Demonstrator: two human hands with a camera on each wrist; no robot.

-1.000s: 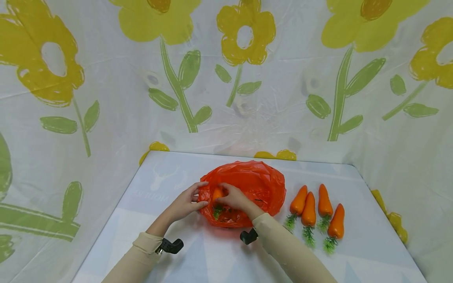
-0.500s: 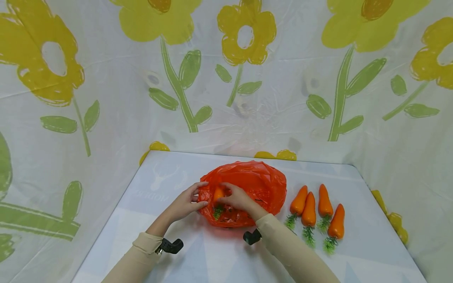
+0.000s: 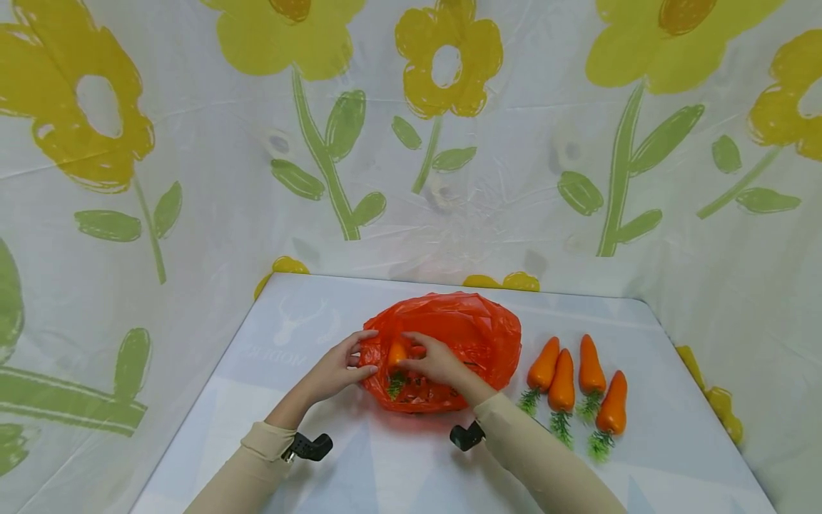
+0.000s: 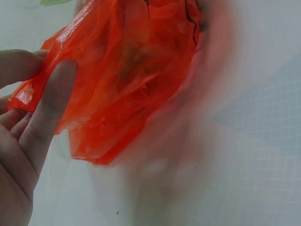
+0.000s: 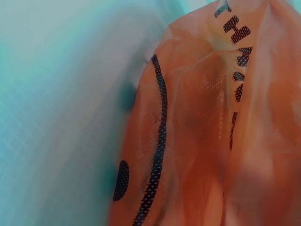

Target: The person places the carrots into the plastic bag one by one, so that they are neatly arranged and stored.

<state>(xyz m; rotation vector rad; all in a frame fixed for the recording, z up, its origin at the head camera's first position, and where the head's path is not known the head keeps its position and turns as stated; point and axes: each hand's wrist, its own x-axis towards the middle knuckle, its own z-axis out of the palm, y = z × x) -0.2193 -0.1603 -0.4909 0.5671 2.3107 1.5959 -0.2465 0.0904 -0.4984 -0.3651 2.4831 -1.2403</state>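
Observation:
A red plastic bag (image 3: 475,328) lies with its mouth spread wide at the middle of the table. At its left rim my left hand (image 3: 337,370) holds the film; the left wrist view shows the bag (image 4: 127,84) caught between thumb (image 4: 54,94) and fingers. My right hand (image 3: 437,360) reaches inside, its thumb and fingertips around an orange carrot (image 3: 397,353) near the left wall. Green leaves of this carrot point toward me. In the right wrist view the bag's side (image 5: 197,122), with black print, hides the right hand.
Several carrots (image 3: 561,382) with green tops lie on the table (image 3: 674,442) to the right of the bag. A white curtain (image 3: 501,221) printed with yellow flowers rises behind and beside the table. Black wrist mounts (image 3: 312,447) sit on both arms.
My right hand and forearm have shifted slightly right, and more of the carrot shows between thumb and fingers. The left hand keeps its place on the bag's rim.

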